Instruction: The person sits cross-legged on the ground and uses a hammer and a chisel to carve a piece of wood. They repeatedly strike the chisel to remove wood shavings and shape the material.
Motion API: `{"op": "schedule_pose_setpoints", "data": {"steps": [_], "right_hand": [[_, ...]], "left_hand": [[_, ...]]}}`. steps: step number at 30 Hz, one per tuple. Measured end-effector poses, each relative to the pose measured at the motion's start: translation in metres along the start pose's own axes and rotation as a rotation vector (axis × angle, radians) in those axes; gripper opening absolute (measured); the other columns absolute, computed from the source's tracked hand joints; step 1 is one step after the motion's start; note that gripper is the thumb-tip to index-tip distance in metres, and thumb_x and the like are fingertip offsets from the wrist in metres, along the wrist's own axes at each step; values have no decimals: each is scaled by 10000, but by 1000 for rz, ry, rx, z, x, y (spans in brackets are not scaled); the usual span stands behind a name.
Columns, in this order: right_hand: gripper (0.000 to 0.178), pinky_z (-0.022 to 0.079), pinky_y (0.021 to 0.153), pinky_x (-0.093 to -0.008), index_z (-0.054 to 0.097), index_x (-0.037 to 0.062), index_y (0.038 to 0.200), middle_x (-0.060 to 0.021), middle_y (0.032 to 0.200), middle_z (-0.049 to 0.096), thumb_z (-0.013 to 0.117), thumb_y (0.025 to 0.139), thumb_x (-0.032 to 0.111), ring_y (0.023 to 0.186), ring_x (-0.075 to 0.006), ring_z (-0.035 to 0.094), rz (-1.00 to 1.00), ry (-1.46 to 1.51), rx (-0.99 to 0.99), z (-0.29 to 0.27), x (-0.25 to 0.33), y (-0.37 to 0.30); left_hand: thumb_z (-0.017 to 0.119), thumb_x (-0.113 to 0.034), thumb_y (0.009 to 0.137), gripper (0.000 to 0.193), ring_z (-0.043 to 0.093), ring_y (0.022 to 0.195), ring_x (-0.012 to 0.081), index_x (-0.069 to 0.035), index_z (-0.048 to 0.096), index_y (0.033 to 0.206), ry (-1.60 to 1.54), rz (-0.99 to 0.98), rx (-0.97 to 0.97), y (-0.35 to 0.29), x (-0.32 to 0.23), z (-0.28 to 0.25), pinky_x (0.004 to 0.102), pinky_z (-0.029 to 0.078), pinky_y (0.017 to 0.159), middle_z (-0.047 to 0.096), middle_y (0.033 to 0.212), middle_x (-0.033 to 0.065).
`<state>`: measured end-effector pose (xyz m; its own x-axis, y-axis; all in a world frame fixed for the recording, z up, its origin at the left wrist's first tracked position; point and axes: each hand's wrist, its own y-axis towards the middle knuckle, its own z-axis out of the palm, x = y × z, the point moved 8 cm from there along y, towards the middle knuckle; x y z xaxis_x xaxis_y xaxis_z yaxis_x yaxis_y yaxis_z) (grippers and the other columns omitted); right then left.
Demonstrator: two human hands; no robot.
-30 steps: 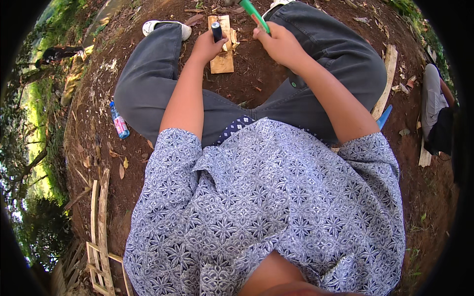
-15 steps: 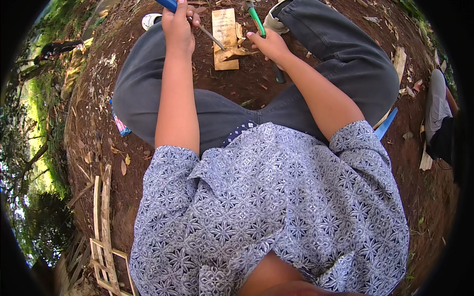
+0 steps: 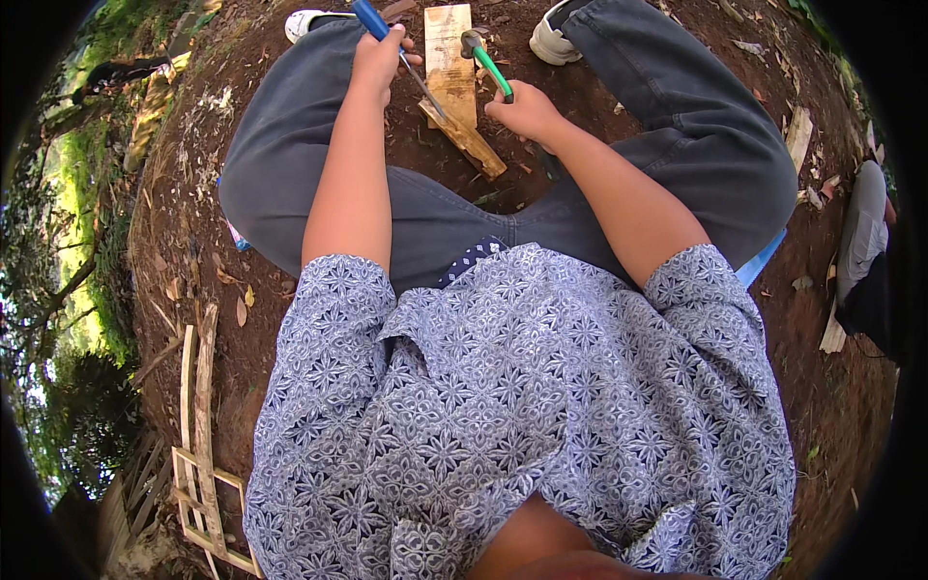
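Note:
My left hand (image 3: 375, 63) grips a blue-handled tool (image 3: 372, 19) with a long thin metal shaft; whether it is a chisel or a screwdriver I cannot tell. Its tip meets a rough, splintered strip of wood (image 3: 469, 143) lying slantwise over the near end of a pale wooden board (image 3: 448, 37). My right hand (image 3: 527, 111) is closed around a hammer (image 3: 491, 70) with a green shaft and dark grip. The hammer's metal head hangs at the board's right edge, above the strip and apart from the tool's handle.
My bent legs (image 3: 290, 145) frame the board on both sides. Brown soil (image 3: 184, 261) with leaves and chips surrounds me. A slatted wooden frame (image 3: 203, 483) lies at the lower left. A person's grey-clad leg (image 3: 860, 222) shows at the far right, near a wood offcut (image 3: 798, 135).
The splintered strip has swung round and now slants toward me across the board's near end. The hammer head has come down and leftward, nearer the board. The blue-handled tool has shifted slightly right.

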<state>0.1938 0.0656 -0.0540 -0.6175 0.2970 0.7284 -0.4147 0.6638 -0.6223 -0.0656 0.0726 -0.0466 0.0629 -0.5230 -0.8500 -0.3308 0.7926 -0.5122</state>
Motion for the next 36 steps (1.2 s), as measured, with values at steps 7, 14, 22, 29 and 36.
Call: {"op": "schedule_pose_setpoints", "data": {"steps": [7, 14, 22, 29, 36], "right_hand": [[503, 500, 498, -328, 573, 48, 962, -92, 795, 646, 831, 814, 453, 572, -159, 604, 11, 132, -85, -11, 14, -7], [392, 488, 505, -296, 544, 56, 1016, -56, 860, 654, 838, 840, 246, 699, -133, 694, -44, 280, -94, -4, 2, 2], [241, 529, 571, -300, 561, 58, 1002, -75, 864, 706, 765, 904, 141, 783, -152, 764, -33, 236, -145, -5, 4, 2], [232, 547, 600, -311, 575, 54, 1021, -91, 886, 738, 755, 905, 142, 773, -148, 760, -79, 247, -177, -6, 5, 8], [191, 524, 538, -297, 592, 62, 1012, -70, 816, 733, 733, 906, 136, 688, -127, 713, -209, 417, -303, -28, 49, 1]], "left_hand": [[666, -354, 1011, 408, 729, 971, 226, -62, 563, 1277, -11, -131, 335, -18, 25, 68, 376, 602, 901, 644, 1190, 92], [590, -428, 1045, 461, 723, 994, 225, -19, 621, 1254, -3, -157, 540, -29, 21, 79, 350, 604, 921, 697, 1167, 130], [674, -704, 881, 756, 706, 755, 182, 3, 654, 1149, 1110, -415, 389, -4, 110, 11, 335, 601, 676, 712, 912, 118], [836, -500, 851, 603, 741, 851, 197, -16, 633, 1149, 572, -323, 320, -25, 91, 35, 341, 638, 727, 708, 961, 123], [801, -398, 914, 549, 736, 945, 193, 3, 645, 1255, 277, -178, 347, -30, 34, 21, 350, 642, 830, 717, 1060, 105]]}}
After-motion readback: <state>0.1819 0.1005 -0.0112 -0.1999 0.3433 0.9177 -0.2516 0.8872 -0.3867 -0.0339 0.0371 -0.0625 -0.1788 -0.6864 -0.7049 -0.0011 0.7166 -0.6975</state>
